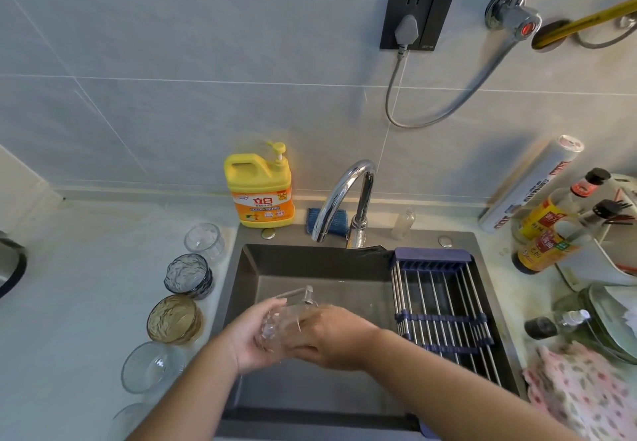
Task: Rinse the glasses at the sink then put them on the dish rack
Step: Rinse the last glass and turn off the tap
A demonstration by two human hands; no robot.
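The clear glass is held above the sink, over the front-left part of the basin. It is tilted, mouth pointing toward the back wall of the basin and base toward the person. The left hand cups the base end, with its fingers curled around the glass. The right hand grips the opposite side, fingers wrapped over the wall of the glass. The two hands are together, both clamped on the same glass.

The dish rack spans the right part of the sink, front edge to back edge. No glass stands on it.

On the counter along the left edge of the sink stands a row of glasses, back to front: a ribbed glass, a blue-grey glass, an amber glass and a plain glass.

The faucet rises from the back edge of the sink. A yellow detergent bottle stands at the back-left corner, with a blue sponge behind the faucet spout. Sauce bottles and a pink cloth occupy the counter to the right.
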